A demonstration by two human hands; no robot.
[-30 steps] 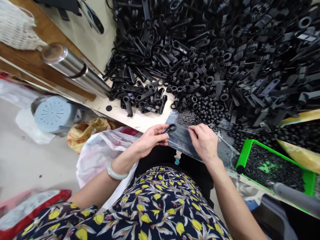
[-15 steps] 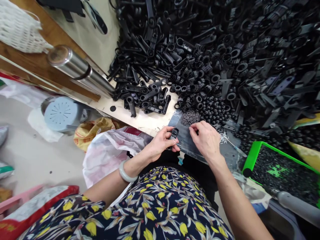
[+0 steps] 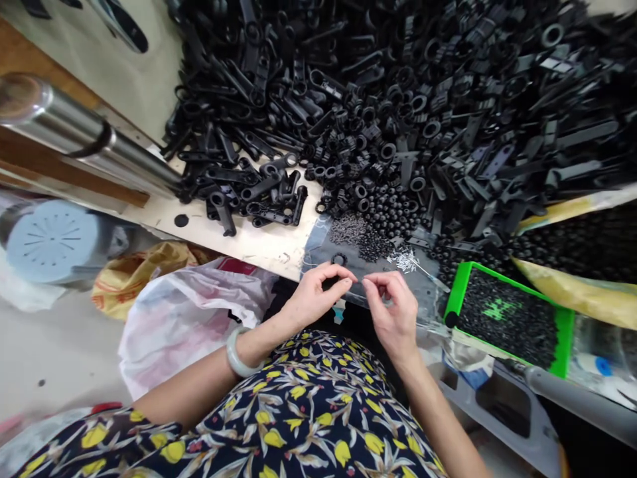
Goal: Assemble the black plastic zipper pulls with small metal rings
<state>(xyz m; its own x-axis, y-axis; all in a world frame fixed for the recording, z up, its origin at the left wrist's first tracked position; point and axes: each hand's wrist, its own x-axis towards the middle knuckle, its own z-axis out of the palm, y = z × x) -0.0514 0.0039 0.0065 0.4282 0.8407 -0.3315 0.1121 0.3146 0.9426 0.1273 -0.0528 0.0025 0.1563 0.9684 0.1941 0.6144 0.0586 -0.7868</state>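
Note:
My left hand (image 3: 317, 297) is closed around a small black plastic part (image 3: 339, 259) whose ring end sticks up above my fingers. My right hand (image 3: 393, 308) is pinched close beside it, thumb and forefinger pressed together on something too small to make out. Both hands hover at the table's near edge over a clear plastic sheet (image 3: 423, 292). Just beyond them lie a heap of tiny dark springs (image 3: 349, 230) and a scatter of small silver pins (image 3: 405, 260). Behind these, a huge pile of black plastic parts (image 3: 398, 99) covers the table.
A green tray (image 3: 507, 317) of small black pieces sits at the right. A metal tube (image 3: 89, 136) lies at the left edge. Below the table are a white plastic bag (image 3: 184, 318), a yellow bag (image 3: 134, 275) and a grey round lid (image 3: 50, 240).
Both hands drew back from the table toward my body and came closer together. The right hand left the plastic sheet and now pinches beside the part in my left hand. The view shifted.

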